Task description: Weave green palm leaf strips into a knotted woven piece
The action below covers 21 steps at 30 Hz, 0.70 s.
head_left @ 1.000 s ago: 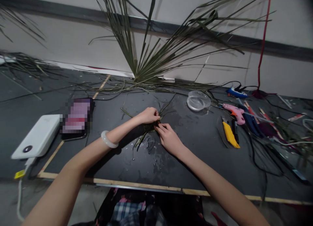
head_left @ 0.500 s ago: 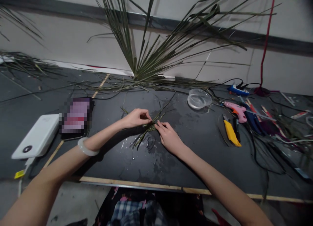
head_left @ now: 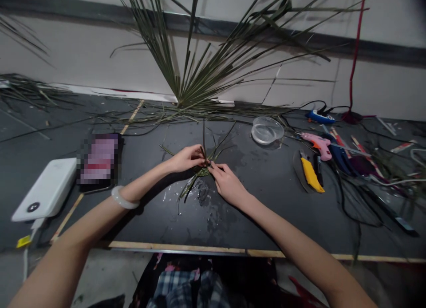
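Observation:
A small woven piece of green leaf strips (head_left: 201,172) lies on the wet dark tabletop, with loose strip ends pointing several ways. My left hand (head_left: 189,159) pinches a strip at the upper side of the weave; that strip stands up past the fingertips. From the right, my right hand (head_left: 228,182) closes thumb and fingers on the weave's right edge. The fingertips of both hands almost meet, and they hide the crossing point of the strips. A pale bangle (head_left: 124,198) circles my left wrist.
A big fan-shaped palm leaf (head_left: 186,88) leans against the wall. Left are a phone (head_left: 100,161) and white power bank (head_left: 46,188). Right are a clear plastic bowl (head_left: 266,131), a pink glue gun (head_left: 317,144), a yellow-handled cutter (head_left: 311,175) and tangled cables.
My left fingers have shifted slightly and a strip now stands upright from them. My right hand keeps its place at the weave. The whole view has moved a little.

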Tool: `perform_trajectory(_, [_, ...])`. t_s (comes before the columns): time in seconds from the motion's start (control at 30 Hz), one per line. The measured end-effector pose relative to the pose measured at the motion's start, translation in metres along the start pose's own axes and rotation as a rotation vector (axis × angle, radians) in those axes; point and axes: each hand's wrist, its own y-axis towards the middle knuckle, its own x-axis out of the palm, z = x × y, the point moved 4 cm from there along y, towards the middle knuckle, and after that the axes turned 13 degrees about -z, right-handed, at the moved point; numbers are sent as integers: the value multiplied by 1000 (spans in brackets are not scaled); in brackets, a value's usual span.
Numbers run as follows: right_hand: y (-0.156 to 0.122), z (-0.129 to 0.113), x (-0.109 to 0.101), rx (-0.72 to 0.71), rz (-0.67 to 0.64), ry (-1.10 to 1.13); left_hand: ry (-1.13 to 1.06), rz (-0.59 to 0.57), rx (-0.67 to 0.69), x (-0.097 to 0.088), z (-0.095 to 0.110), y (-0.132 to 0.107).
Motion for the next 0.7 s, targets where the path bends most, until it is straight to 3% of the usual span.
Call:
perform_trajectory(0.33, [-1, 2, 4, 4, 20, 23, 227, 109, -53, 3, 5, 2])
perform_trajectory(0.6, [0, 2, 3, 4, 9, 36, 336, 400, -143, 10, 8, -1])
perform_trajectory(0.7, [0, 1, 3, 5, -5, 25, 368, 430, -124, 13, 9, -2])
